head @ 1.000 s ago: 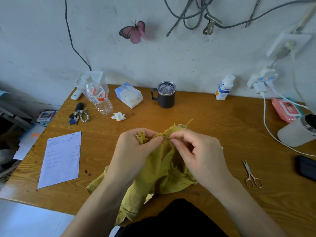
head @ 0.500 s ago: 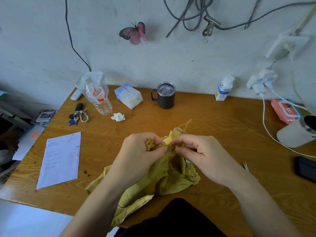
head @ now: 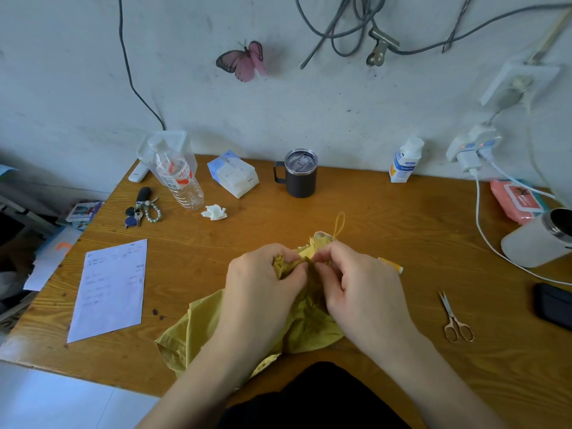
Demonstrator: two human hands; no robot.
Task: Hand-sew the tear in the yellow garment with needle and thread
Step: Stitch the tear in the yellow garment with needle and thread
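Head view, from my end: on the wooden table [head: 402,243], near centre, lies the bunched yellow garment [head: 198,332]. My left hand [head: 263,292] pinches a raised fold; my right hand [head: 362,292] pinches beside it, needle hidden. A thread loop [head: 339,224] trails beyond. I judge the stitching midway, with knotting and trimming left.

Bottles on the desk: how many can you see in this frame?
2. A clear water bottle back left, beside the keys; a small white bottle against the wall, back right. The white tumbler at the right edge is not counted.
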